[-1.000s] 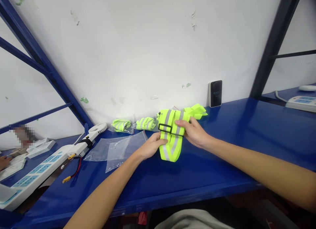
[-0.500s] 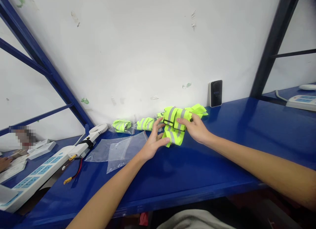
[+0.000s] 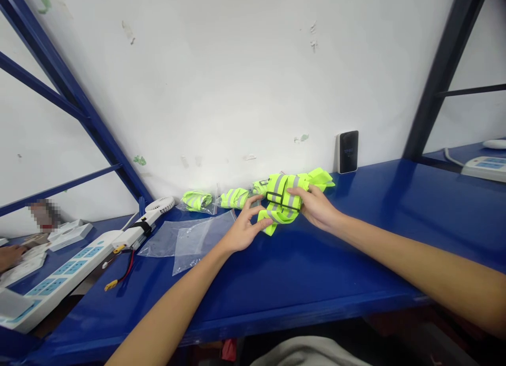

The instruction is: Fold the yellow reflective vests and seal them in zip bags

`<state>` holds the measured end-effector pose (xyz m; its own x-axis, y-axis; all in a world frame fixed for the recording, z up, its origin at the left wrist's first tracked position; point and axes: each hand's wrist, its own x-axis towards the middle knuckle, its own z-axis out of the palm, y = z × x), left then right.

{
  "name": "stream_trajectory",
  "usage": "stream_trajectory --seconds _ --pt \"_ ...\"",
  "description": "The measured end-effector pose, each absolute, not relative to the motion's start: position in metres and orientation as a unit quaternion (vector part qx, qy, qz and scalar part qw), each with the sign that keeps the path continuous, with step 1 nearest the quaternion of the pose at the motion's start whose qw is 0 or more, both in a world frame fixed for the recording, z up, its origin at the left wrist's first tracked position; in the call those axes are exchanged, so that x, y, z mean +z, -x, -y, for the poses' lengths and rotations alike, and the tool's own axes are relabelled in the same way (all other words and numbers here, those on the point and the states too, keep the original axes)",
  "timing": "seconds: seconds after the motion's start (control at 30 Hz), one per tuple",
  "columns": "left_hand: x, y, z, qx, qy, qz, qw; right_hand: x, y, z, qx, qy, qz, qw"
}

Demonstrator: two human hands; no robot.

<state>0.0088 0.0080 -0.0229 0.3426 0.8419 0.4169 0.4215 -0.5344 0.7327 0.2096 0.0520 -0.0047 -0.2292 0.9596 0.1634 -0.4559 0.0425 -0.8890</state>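
A neon-yellow reflective strap (image 3: 281, 201) with grey stripes and a black buckle lies bunched on the blue shelf (image 3: 356, 250) near the wall. My right hand (image 3: 316, 208) grips its right side, fingers curled over the top. My left hand (image 3: 243, 230) pinches the strap's lower left end between thumb and fingers. Behind it more yellow strap (image 3: 322, 177) spreads toward the wall.
Two bagged yellow straps (image 3: 195, 200) (image 3: 235, 197) lie by the wall. Clear plastic bags (image 3: 190, 238) lie left of my hands. A dark phone (image 3: 348, 151) leans on the wall. White power strips (image 3: 59, 282) (image 3: 484, 167), a small white fan (image 3: 160, 204) and blue rack posts (image 3: 79, 100) stand around. Another person's hand (image 3: 10, 255) shows far left.
The strap, hanging long a second ago, has been folded up into a compact bundle against the shelf. My left hand shifted from under it to pinching its lower end.
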Motion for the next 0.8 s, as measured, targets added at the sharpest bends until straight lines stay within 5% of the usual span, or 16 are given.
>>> stream_trajectory --seconds 0.47,0.8 --pt "-0.012 -0.013 -0.008 0.478 -0.723 -0.399 0.298 -0.014 -0.214 -0.048 0.520 0.223 0.706 0.426" --pt "-0.016 -0.023 -0.005 0.524 -0.689 -0.399 0.305 -0.022 -0.204 -0.039 0.650 0.223 0.587 0.427"
